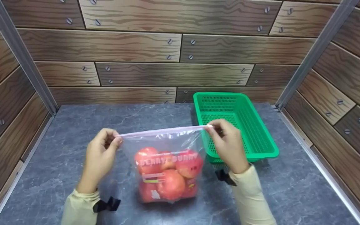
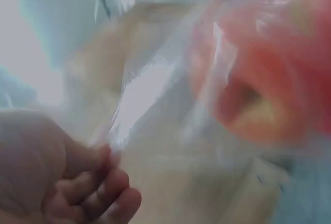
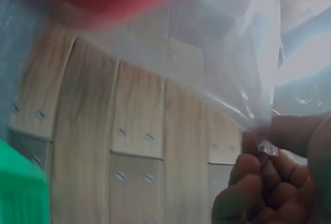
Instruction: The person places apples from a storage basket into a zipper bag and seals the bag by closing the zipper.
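Note:
A clear zip bag (image 1: 164, 140) with pink lettering hangs between the two hands, its pink top edge drawn straight. Several red apples (image 1: 171, 184) fill its lower part. My left hand (image 1: 100, 156) pinches the bag's top left corner between thumb and fingers. At the top right corner, my right hand (image 1: 228, 145) does the same, with the other fingers curled below. The left wrist view shows an apple (image 2: 258, 105) through the blurred film near the left hand (image 2: 77, 177). In the right wrist view the bag's corner is bunched in the right hand's fingertips (image 3: 289, 131).
A green plastic basket (image 1: 261, 131) with slotted walls stands at the back right, partly behind the right hand. The grey marbled tabletop (image 1: 73, 125) is bounded by wood-patterned walls (image 1: 136, 47) and metal corner posts (image 1: 317, 50).

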Available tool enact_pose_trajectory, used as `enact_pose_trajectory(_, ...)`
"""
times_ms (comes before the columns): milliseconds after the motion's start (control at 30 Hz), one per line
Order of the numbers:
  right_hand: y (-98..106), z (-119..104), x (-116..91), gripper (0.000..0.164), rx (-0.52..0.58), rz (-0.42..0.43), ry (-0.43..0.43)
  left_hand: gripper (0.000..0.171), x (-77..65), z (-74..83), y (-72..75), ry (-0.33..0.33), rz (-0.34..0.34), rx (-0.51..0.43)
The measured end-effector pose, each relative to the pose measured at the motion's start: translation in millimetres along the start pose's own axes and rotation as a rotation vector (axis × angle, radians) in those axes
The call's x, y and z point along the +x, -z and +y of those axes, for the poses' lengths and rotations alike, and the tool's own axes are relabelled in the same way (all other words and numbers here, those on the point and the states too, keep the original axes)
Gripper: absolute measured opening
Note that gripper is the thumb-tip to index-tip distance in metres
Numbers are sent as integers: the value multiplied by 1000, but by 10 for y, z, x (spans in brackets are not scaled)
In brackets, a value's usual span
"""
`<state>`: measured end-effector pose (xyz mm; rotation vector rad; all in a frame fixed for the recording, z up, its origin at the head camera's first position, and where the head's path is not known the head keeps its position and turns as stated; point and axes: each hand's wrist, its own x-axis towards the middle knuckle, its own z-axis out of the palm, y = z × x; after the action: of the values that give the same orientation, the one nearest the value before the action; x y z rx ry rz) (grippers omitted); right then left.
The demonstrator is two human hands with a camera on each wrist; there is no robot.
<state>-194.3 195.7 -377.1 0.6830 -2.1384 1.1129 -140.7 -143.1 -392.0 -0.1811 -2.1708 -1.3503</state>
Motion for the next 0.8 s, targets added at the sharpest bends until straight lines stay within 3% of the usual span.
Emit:
enact_pose_trajectory(67,-2,69,25,11,-10,-79,-111,9,39,-104,-10,63,21,-2)
enact_pose_trajectory(167,31,109,29,11,-16,-211,-227,8,71,-167,-27,97,17,20)
enact_pose_trajectory(233,78,117,31,8,3,-252,-279,7,93,-166,-24,116,8,32)
enact_pose_trajectory(367,146,118,19,6,26,-276,-305,6,147,-93,17,158,-75,102)
enact_pose_trajectory(533,158,95,-1,5,7,-258,-252,16,209,101,93,199,-220,195)
enact_pose_trajectory(633,160,79,-6,6,-4,-267,-166,27,250,262,58,97,-193,196)
enact_pose_trajectory(733,156,79,3,4,-8,-290,-50,31,256,487,-110,-103,-180,214)
enact_pose_trajectory(800,151,87,13,3,-8,-299,19,29,234,658,-291,-239,-226,262)
